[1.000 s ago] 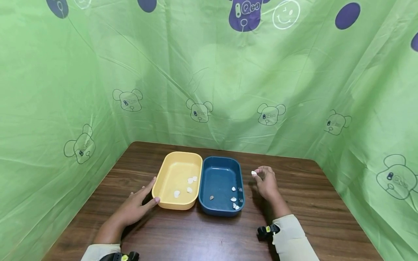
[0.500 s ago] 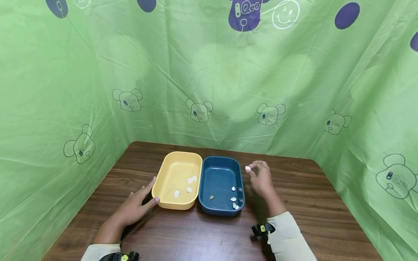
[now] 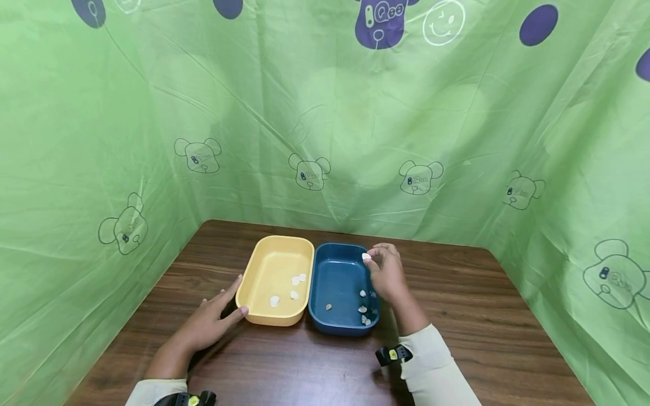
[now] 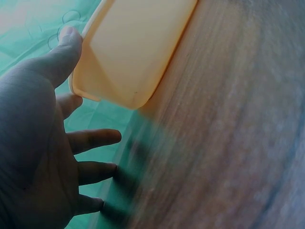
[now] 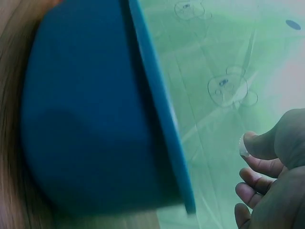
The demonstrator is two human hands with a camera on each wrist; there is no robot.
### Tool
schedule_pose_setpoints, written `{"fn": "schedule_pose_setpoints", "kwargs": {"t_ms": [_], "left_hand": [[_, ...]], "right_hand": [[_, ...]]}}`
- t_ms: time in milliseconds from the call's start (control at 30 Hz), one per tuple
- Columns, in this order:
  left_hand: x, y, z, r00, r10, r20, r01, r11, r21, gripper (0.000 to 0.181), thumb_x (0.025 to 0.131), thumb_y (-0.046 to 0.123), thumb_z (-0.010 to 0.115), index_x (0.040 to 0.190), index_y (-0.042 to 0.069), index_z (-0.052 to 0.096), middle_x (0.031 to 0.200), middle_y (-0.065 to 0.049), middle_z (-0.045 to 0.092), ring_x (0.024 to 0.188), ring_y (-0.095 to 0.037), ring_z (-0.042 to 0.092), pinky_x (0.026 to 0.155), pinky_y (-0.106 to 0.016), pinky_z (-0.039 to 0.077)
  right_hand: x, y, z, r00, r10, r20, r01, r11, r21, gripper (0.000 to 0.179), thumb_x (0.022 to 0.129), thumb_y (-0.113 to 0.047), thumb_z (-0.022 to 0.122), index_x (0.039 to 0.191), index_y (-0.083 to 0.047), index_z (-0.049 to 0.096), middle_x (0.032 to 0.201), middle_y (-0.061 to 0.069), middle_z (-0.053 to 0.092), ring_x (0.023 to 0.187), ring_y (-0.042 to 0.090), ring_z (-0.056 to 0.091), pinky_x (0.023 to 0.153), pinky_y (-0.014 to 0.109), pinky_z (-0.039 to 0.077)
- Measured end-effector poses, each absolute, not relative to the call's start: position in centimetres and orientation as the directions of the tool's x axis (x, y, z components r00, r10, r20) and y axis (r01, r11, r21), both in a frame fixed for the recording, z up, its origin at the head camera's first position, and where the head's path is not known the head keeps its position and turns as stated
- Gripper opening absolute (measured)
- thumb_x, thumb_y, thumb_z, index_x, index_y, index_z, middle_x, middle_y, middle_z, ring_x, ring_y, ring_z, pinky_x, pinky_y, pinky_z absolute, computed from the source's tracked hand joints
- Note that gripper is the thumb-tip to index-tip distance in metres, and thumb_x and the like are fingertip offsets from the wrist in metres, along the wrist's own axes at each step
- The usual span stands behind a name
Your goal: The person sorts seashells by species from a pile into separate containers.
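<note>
In the head view my right hand (image 3: 390, 275) pinches a small white shell (image 3: 366, 256) between thumb and fingertips, over the far right rim of the blue tray (image 3: 337, 327). The right wrist view shows the same shell (image 5: 243, 146) at the thumb tip, beside the tray's outer wall. My left hand (image 3: 209, 322) touches the near left corner of the yellow tray (image 3: 274, 320) with thumb and index finger, the other fingers spread. Several white shells (image 3: 275, 301) lie inside the yellow tray. Inside the blue tray are several whitish shells (image 3: 363, 309) along the right side and a brown one (image 3: 328, 307).
Both trays stand side by side, touching or nearly so, on a dark wooden table (image 3: 325, 372). A green printed curtain (image 3: 325, 124) hangs behind the table and along its sides. Each wrist carries a black strapped camera (image 3: 394, 355).
My right hand has moved left and away from me with the white shell, from beside the blue tray to over its rim. The left hand and both trays have stayed put.
</note>
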State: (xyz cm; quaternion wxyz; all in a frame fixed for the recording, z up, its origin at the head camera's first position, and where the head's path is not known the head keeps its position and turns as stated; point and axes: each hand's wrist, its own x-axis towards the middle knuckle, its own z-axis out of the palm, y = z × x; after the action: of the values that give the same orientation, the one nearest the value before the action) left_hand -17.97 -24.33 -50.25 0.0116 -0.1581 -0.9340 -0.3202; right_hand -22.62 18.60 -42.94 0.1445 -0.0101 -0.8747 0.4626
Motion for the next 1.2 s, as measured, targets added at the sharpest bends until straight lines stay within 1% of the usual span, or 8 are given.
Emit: {"fn": "schedule_pose_setpoints", "kwargs": {"t_ms": [100,333,500,600,733,833,1000,1200], "left_hand": [[-18.0,-24.3,-50.2,-0.950,0.288,0.121,0.302,0.744,0.596,0.079,0.111,0.051,0.059,0.177,0.025,0.023,0.174,-0.018,0.040,0.153,-0.065,0.038,0.116,-0.094,0.015],[-17.9,-24.3,-50.2,-0.949,0.289,0.129,0.307,0.740,0.599,0.079,0.111,0.050,0.059,0.176,0.023,0.024,0.174,-0.019,0.040,0.152,-0.065,0.038,0.116,-0.094,0.015],[-17.9,-24.3,-50.2,-0.948,0.289,0.131,0.308,0.739,0.599,0.079,0.111,0.050,0.059,0.176,0.024,0.023,0.174,-0.018,0.040,0.152,-0.065,0.038,0.116,-0.094,0.016],[-17.9,-24.3,-50.2,-0.948,0.289,0.131,0.308,0.737,0.601,0.079,0.111,0.051,0.059,0.176,0.023,0.024,0.174,-0.018,0.040,0.153,-0.065,0.038,0.116,-0.094,0.015],[-17.9,-24.3,-50.3,-0.949,0.290,0.126,0.305,0.738,0.603,0.079,0.111,0.051,0.059,0.176,0.022,0.024,0.174,-0.018,0.040,0.153,-0.065,0.037,0.116,-0.094,0.015],[-17.9,-24.4,-50.3,-0.949,0.290,0.122,0.303,0.739,0.602,0.079,0.111,0.051,0.059,0.176,0.024,0.023,0.174,-0.018,0.040,0.153,-0.065,0.037,0.116,-0.094,0.015],[-18.0,-24.4,-50.2,-0.949,0.292,0.123,0.305,0.737,0.603,0.079,0.111,0.051,0.059,0.177,0.026,0.022,0.174,-0.018,0.039,0.153,-0.065,0.037,0.116,-0.094,0.015],[-18.0,-24.3,-50.2,-0.950,0.291,0.111,0.297,0.733,0.612,0.079,0.111,0.052,0.059,0.177,0.029,0.020,0.175,-0.018,0.038,0.154,-0.065,0.036,0.116,-0.094,0.014]], "right_hand": [[-22.6,17.7,-42.8,-0.957,0.136,0.256,-0.135,0.573,-0.809,0.015,0.107,-0.004,0.068,0.116,0.007,0.071,0.145,0.019,0.055,0.142,0.039,0.047,0.121,0.060,0.043],[-22.4,15.5,-42.0,-0.971,0.098,0.220,-0.127,0.565,-0.815,0.017,0.109,-0.008,0.067,0.121,0.003,0.071,0.149,0.014,0.053,0.146,0.035,0.044,0.121,0.057,0.045],[-22.5,13.9,-42.1,-0.970,0.079,0.229,-0.143,0.576,-0.805,0.014,0.108,-0.008,0.068,0.118,0.001,0.072,0.147,0.011,0.055,0.143,0.034,0.047,0.117,0.056,0.046],[-22.4,12.9,-42.0,-0.968,0.069,0.240,-0.154,0.589,-0.793,0.013,0.107,-0.009,0.070,0.116,-0.001,0.073,0.146,0.010,0.056,0.142,0.034,0.048,0.115,0.057,0.046],[-22.2,11.5,-41.8,-0.971,0.043,0.237,-0.166,0.593,-0.788,0.012,0.107,-0.011,0.070,0.115,-0.002,0.073,0.146,0.010,0.056,0.143,0.034,0.048,0.122,0.066,0.037],[-22.1,10.5,-41.7,-0.974,0.020,0.225,-0.170,0.590,-0.790,0.012,0.107,-0.012,0.070,0.115,-0.003,0.072,0.147,0.010,0.055,0.144,0.034,0.047,0.126,0.070,0.029],[-22.0,8.9,-41.6,-0.977,-0.015,0.211,-0.179,0.591,-0.787,0.010,0.108,-0.014,0.070,0.113,-0.006,0.072,0.148,0.009,0.054,0.146,0.033,0.045,0.127,0.070,0.028],[-22.0,7.6,-41.7,-0.976,-0.069,0.205,-0.205,0.595,-0.777,0.010,0.108,-0.017,0.070,0.110,-0.007,0.070,0.149,0.012,0.054,0.144,0.033,0.044,0.124,0.071,0.031]]}}
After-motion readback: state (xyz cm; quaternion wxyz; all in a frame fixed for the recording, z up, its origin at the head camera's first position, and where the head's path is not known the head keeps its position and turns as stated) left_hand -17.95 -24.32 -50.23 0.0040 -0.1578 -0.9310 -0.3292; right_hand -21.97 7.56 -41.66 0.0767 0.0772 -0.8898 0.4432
